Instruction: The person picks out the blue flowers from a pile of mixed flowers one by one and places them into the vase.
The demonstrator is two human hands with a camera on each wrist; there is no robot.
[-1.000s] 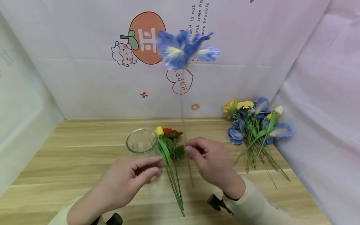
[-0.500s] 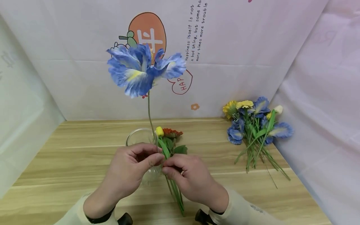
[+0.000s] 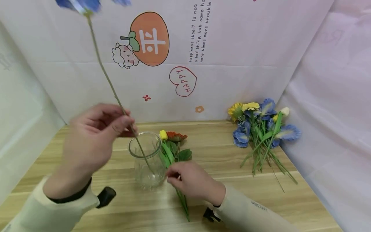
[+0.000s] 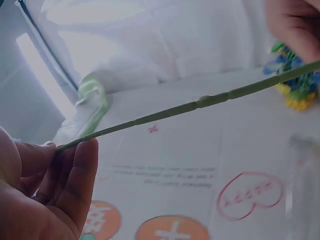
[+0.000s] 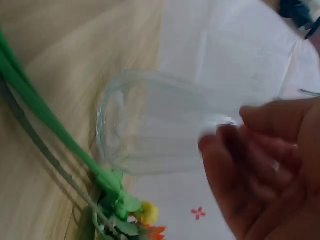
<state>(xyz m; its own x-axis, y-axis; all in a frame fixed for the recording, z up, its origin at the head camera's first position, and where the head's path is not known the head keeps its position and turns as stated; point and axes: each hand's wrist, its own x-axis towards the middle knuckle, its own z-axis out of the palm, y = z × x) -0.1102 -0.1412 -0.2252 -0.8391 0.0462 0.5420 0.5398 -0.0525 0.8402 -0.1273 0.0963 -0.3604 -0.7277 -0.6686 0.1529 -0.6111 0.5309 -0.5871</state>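
In the head view a blue iris (image 3: pixel 86 5), mostly cut off by the top edge, leans left on a long green stem (image 3: pixel 105 74). My left hand (image 3: pixel 97 133) pinches this stem between thumb and fingers, as the left wrist view also shows. The stem's lower end overlaps a clear glass vase (image 3: pixel 145 178); I cannot tell if it is inside or in front. My right hand (image 3: pixel 192 180) hovers by the vase's right side, fingers loosely bent and holding nothing. Partly behind it lie a yellow tulip (image 3: pixel 163 135) and a red flower (image 3: pixel 176 136).
On the right of the wooden table (image 3: pixel 232 199) lies a pile of blue irises (image 3: pixel 290 132), yellow flowers (image 3: pixel 250 106) and a white tulip (image 3: pixel 285 111). A printed white cloth (image 3: pixel 232 90) stands behind, with cloth walls at both sides.
The iris stem has passed from my right hand to my left. My left hand has risen to the left with it, and the bloom has moved up and left. My right hand has let go.
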